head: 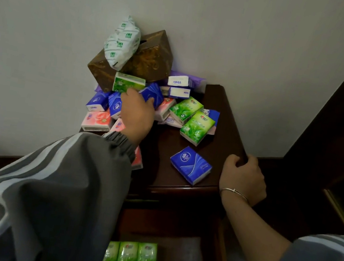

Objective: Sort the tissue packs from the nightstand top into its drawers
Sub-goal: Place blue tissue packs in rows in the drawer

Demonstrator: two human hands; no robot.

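Head view: left hand (137, 112) reaches into the heap at the back-left corner of the nightstand top (221, 120), fingers curled round a blue tissue pack (150, 95). The right hand (242, 177) grips the top's right edge, likely bracing. A tilted brown tissue box (146, 61) leans on the heap and may slide. There is withdrawal room along the front edge, past a loose blue pack (190, 165). In the open drawer (189, 260) below, green packs (127, 258) stand rowed at the left, with space to their right.

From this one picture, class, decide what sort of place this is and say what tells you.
Probably a bedroom corner: a dark wooden nightstand against a plain wall, its drawer pulled open, and pocket tissue packs heaped on top. The dark panel alongside may be a headboard.
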